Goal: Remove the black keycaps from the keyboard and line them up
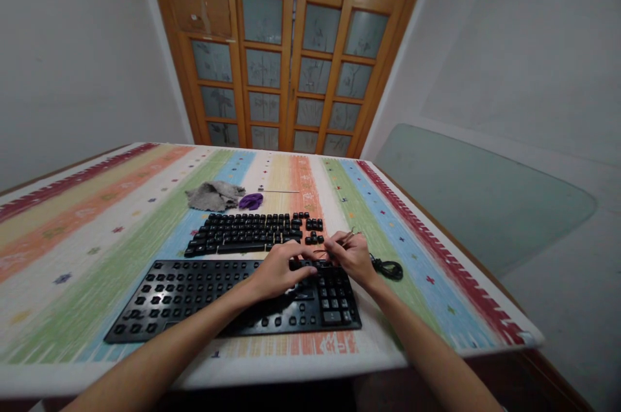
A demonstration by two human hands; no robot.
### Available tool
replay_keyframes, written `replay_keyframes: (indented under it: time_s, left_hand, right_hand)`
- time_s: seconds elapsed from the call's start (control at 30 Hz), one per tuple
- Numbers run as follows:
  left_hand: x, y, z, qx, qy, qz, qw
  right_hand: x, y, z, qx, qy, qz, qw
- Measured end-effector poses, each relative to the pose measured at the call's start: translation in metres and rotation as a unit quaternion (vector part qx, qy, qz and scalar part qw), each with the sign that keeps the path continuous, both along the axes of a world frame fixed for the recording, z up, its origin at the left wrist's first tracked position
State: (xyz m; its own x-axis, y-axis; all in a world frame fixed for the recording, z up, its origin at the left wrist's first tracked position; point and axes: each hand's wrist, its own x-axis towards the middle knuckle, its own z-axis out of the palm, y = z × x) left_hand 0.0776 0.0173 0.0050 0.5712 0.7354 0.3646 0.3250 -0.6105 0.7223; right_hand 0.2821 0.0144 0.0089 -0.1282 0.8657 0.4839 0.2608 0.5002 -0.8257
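Note:
A black keyboard [204,292] lies on the striped tablecloth, most of its key positions bare of caps. Keycaps still sit on its number pad [334,302] at the right end. Above the keyboard's right part is my left hand [284,270], its thumb and index finger apart with nothing visible between them. My right hand [352,260] is closed at the keyboard's top right edge, pinching a thin tool [350,235] that looks like metal; its exact kind is too small to tell. Removed black keycaps [247,231] are laid out in rows just behind the keyboard.
A grey cloth [213,196] and a purple bundle [251,201] lie behind the keycaps, with a thin rod [281,191] beside them. A coiled black cable [388,268] rests right of my right hand. The tablecloth [121,237] reaches toward wooden glazed doors [291,69].

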Motion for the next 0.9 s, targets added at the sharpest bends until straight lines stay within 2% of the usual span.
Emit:
replay_keyframes:
  time_s: [0.33,0.5,0.6,0.77,0.9]
  left_hand:
    - [-0.003,0.003,0.003,0.003,0.008,-0.017,1.0]
    - [-0.002,0.003,0.007,0.047,0.037,-0.017,0.998]
    - [0.0,0.008,0.018,0.079,0.041,-0.04,0.995]
    - [0.007,0.041,0.044,0.098,-0.005,-0.037,0.995]
    - [0.028,0.088,0.05,0.13,0.016,-0.016,0.991]
  right_hand:
    - [-0.005,-0.006,0.0,0.036,-0.031,-0.02,0.999]
    - [-0.003,-0.006,-0.003,0.036,-0.03,-0.018,0.999]
    - [0.002,-0.004,-0.006,0.027,0.001,-0.024,0.999]
    - [0.013,0.001,-0.006,0.02,0.056,-0.087,0.994]
    - [0.02,0.004,-0.001,0.021,0.092,-0.129,0.987]
